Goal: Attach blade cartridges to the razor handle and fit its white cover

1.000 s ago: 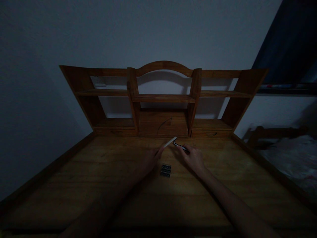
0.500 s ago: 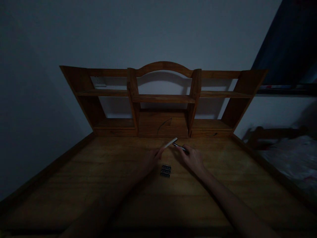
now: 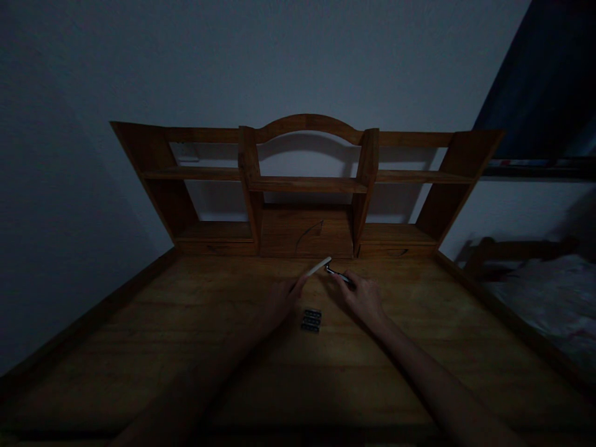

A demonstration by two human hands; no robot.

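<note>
In the dim head view, my left hand is closed around one end of a slim whitish stick, perhaps a brush; its kind is hard to tell. The stick slants up and to the right. My right hand pinches the dark and silver handle of what looks like a razor. Its shiny head points left, close by the stick's far end; whether they touch is unclear. Below and between both hands lies a small dark pack with several rows, resembling razor cartridges, flat on the wooden desk.
A wooden shelf unit with small drawers spans the desk's back edge against the wall. A thin dark cord hangs at its middle panel. Raised rims border the desk's sides. Right of it lies pale bedding, beneath a dark curtain.
The stick's tip shifts slightly right and down, then back left and up. The razor's head tilts a little and returns. Both hands keep their hold; the dark pack stays put.
</note>
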